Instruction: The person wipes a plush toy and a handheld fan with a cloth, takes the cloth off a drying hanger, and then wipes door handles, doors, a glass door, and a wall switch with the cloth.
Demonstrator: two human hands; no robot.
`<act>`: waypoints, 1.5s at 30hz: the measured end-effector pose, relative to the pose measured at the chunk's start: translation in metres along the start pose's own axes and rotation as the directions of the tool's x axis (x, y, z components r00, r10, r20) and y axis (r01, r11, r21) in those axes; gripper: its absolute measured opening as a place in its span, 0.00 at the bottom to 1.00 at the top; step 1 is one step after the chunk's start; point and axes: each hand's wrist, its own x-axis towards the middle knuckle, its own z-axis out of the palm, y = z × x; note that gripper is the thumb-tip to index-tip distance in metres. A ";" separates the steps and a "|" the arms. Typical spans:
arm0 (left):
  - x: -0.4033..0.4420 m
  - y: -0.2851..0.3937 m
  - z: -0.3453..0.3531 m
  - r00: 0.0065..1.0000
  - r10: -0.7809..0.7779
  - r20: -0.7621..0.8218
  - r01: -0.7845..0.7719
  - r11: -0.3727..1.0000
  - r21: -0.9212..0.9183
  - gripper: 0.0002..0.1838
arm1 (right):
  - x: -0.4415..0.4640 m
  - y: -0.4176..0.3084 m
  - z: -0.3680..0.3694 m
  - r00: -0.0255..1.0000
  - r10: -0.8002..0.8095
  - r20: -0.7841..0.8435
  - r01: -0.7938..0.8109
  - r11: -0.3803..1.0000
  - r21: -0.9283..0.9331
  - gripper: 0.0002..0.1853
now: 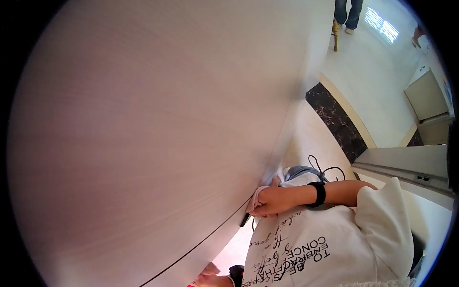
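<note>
A large pale wood-grain panel (143, 119) fills the left and middle of the view, very close. My right hand (273, 201), with a black band on its wrist, is closed at the panel's lower right edge. A pale pink cloth (256, 200) shows bunched in its fingers, against the panel. Just below that hand a short dark piece (245, 220) sticks out; its kind is unclear. At the bottom edge my left hand (208, 276) is partly cut off, close to the panel, with a bit of red beside it. Its fingers do not show clearly.
A dark marbled strip (337, 122) crosses the pale floor (368, 86). A person's legs (348, 14) stand at the top, near a thin yellowish leg (335, 40). To the right are a grey frame (406, 160) and a pale box-like cabinet (426, 98).
</note>
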 end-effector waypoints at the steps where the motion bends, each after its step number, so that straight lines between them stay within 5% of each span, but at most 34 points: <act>1: -0.004 0.004 -0.001 1.000 0.013 0.024 -0.013 1.000 0.023 0.25 | 0.003 -0.002 -0.001 1.000 -0.001 0.008 0.001 1.000 0.002 0.21; 4: 0.000 0.020 -0.002 0.981 0.039 0.188 -0.057 0.995 0.087 0.25 | 0.007 -0.016 -0.003 0.990 -0.138 0.013 0.137 0.988 0.075 0.19; 6: 0.002 0.054 0.013 0.936 0.113 0.334 -0.139 0.989 0.055 0.25 | 0.002 -0.052 -0.015 0.991 -0.121 0.057 0.095 0.939 0.330 0.18; 7: -0.006 0.110 0.049 0.915 0.235 0.329 -0.229 0.972 -0.059 0.27 | 0.001 -0.060 -0.019 0.991 -0.122 0.061 0.095 0.939 0.331 0.18; 11: -0.009 0.115 0.054 0.872 0.203 0.445 -0.156 0.978 -0.140 0.25 | -0.003 -0.063 -0.020 0.993 -0.035 0.115 -0.001 0.953 0.302 0.16; 14: -0.004 0.112 0.059 0.744 0.101 0.660 -0.001 0.989 -0.150 0.21 | 0.001 -0.039 -0.014 0.989 -0.016 0.149 0.000 0.994 0.112 0.16; 16: -0.001 0.131 0.081 0.448 -0.029 0.893 -0.059 0.996 0.062 0.37 | 0.006 -0.011 -0.007 0.982 -0.054 0.183 0.061 0.998 -0.029 0.16; 19: -0.002 0.119 0.113 0.504 0.101 0.858 -0.276 0.960 0.050 0.35 | 0.001 0.031 0.000 0.994 0.059 0.091 -0.032 0.961 -0.273 0.16; 21: 0.003 0.112 0.131 0.554 0.199 0.808 -0.381 0.924 0.035 0.31 | -0.005 0.048 -0.007 0.972 -0.210 -0.102 0.150 0.897 -0.416 0.17; 23: 0.010 0.107 0.144 0.507 0.241 0.827 -0.440 0.898 0.008 0.31 | -0.018 0.050 -0.026 0.993 -0.073 -0.091 -0.011 0.717 -0.697 0.17; 27: 0.025 0.088 0.160 0.452 0.341 0.825 -0.476 0.874 -0.100 0.29 | -0.039 0.081 -0.044 0.944 -0.075 -0.320 -0.208 0.617 -0.759 0.16; 29: 0.026 0.081 0.161 0.501 0.384 0.775 -0.440 0.885 -0.154 0.26 | -0.042 0.096 -0.039 0.915 0.041 -0.402 -0.305 0.723 -0.620 0.14; 32: 0.029 0.090 0.161 0.491 0.387 0.781 -0.416 0.891 -0.181 0.26 | -0.035 0.100 -0.022 0.920 -0.015 -0.392 -0.192 0.853 -0.485 0.11; 33: 0.032 0.094 0.162 0.484 0.372 0.792 -0.419 0.893 -0.164 0.26 | -0.031 0.094 -0.016 0.923 0.136 -0.360 -0.267 0.899 -0.347 0.09; 36: 0.043 0.090 0.159 0.428 0.385 0.818 -0.522 0.844 -0.124 0.27 | -0.022 0.071 -0.009 0.964 -0.016 -0.265 -0.137 0.825 -0.548 0.09; 40: 0.048 0.091 0.163 0.360 0.330 0.872 -0.336 0.918 -0.209 0.27 | -0.012 0.077 -0.001 0.972 -0.149 -0.183 0.024 0.832 -0.554 0.09; 42: 0.045 0.086 0.164 0.374 0.344 0.861 -0.355 0.911 -0.210 0.26 | -0.001 0.111 0.015 0.955 -0.277 -0.105 0.056 0.516 -0.855 0.11; 43: 0.046 0.084 0.164 0.429 0.342 0.836 -0.326 0.922 -0.209 0.24 | 0.007 0.123 0.015 0.956 -0.277 -0.099 0.059 0.512 -0.857 0.11; 45: 0.039 0.083 0.163 0.570 0.320 0.757 -0.334 0.932 -0.142 0.16 | 0.022 0.136 0.007 0.950 0.243 -0.196 -0.308 0.831 -0.463 0.13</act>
